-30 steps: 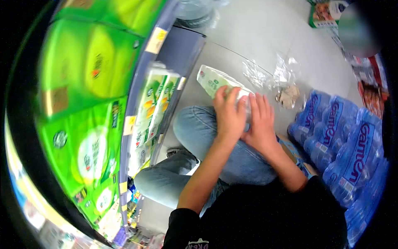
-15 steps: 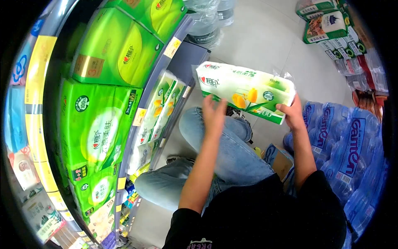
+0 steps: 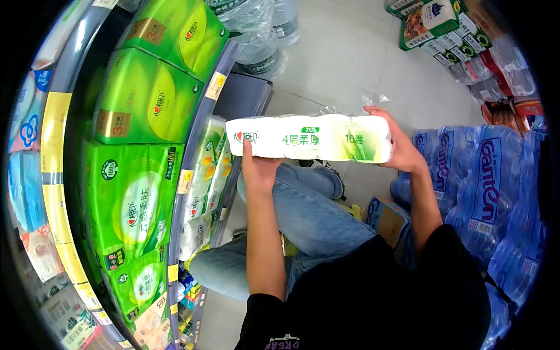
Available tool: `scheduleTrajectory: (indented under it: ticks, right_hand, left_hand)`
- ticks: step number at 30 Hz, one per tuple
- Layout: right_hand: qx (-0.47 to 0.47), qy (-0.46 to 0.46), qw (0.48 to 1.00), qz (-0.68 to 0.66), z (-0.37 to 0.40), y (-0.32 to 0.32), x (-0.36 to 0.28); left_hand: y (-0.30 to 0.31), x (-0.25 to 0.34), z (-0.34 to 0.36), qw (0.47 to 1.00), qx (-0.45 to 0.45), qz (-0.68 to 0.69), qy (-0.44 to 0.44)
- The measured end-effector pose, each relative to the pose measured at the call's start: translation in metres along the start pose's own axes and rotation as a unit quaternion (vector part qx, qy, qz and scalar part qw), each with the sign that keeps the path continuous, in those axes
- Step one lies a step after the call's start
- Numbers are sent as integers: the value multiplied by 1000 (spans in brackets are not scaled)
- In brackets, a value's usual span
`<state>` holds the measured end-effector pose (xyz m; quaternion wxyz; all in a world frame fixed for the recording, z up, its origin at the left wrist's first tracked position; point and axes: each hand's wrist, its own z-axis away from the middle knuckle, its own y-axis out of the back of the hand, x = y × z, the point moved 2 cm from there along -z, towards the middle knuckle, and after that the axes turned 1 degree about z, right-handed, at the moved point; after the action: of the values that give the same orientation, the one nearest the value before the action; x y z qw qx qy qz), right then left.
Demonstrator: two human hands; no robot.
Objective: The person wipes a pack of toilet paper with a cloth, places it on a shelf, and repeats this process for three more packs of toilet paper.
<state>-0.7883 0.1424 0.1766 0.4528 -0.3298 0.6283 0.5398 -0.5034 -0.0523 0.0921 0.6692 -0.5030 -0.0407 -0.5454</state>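
Note:
A long plastic-wrapped pack of toilet paper rolls (image 3: 329, 139), white with green print, is held level above my knees. My left hand (image 3: 261, 169) grips its left end, thumb on the printed narrow side and the other fingers hidden underneath. At the opposite end, my right hand (image 3: 403, 143) is closed around the corner, with fingers over the far edge. Loose clear wrap sticks up near the right fingers. Similar white-and-green packs (image 3: 217, 157) with yellow tulips lie on the low shelf left of my left hand.
Green tissue packs (image 3: 137, 204) fill the shelf on the left, edged by a grey rail with price tags (image 3: 185, 181). Blue-wrapped bottle packs (image 3: 490, 186) stand at the right beside a cardboard box (image 3: 389, 224). Large wrapped water jugs (image 3: 251, 44) and stacked cartons (image 3: 434, 26) stand farther back.
The pack has rolled so its narrow side now faces me instead of the tulip face. My left hand has moved left from the pack's lower edge to grip its left end.

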Motion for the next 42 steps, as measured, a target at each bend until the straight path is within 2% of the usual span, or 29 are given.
scheduleTrajectory:
  ticks: [2, 5, 9, 11, 14, 18, 19, 21, 24, 27, 31, 33, 35, 37, 39, 40, 42]
  right_hand:
    - [-6, 3, 1000, -20, 1, -7, 3]
    - [28, -66, 996, -58, 5, -13, 8]
    - [108, -63, 985, -122, 9, -27, 37]
    - [128, -85, 966, -208, 11, -35, 49]
    - [205, -164, 899, -351, 5, -52, 65]
    - [282, -94, 879, -372, -3, -61, 98]
    - [262, -76, 892, -360, -6, -59, 103]
    - [211, -112, 887, -396, -11, -63, 128]
    - [160, -110, 882, -430, -21, -63, 150]
    - [150, -102, 870, -458, -34, -66, 180]
    - [247, -214, 823, -465, -80, -70, 186]
    - [297, -253, 799, -457, -109, -72, 199]
    - [331, -256, 787, -454, -139, -78, 203]
    - [292, -269, 764, -509, -168, -80, 230]
    - [283, -259, 759, -527, -200, -89, 242]
    - [255, -255, 785, -504, -215, -89, 241]
    - [193, -244, 833, -458, -244, -88, 237]
  left_hand:
    - [3, 2, -1, 1000, 15, 24, -1]
    - [0, 1, 0, 998, 42, 41, -4]
    - [5, -3, -6, 996, 80, 29, -11]
    - [7, -9, -9, 996, 89, -4, -29]
    - [4, -14, -9, 990, 119, -29, -67]
    - [0, -9, -4, 987, 99, 3, -127]
    - [1, -9, -3, 986, 96, 9, -135]
    - [0, -9, -3, 985, 86, 21, -149]
    - [-7, -7, -9, 983, 112, 0, -149]
    - [-16, -7, -20, 981, 134, -24, -137]
    - [-3, -10, -62, 984, 145, -65, -81]
    - [0, -11, -83, 977, 194, -77, -41]
    - [8, -5, -101, 978, 183, -87, -57]
    - [7, 11, -108, 979, 145, -129, -66]
    - [2, 21, -106, 955, 159, -240, -75]
    - [2, 25, -102, 938, 162, -294, -82]
    - [5, 31, -74, 864, 156, -468, -100]
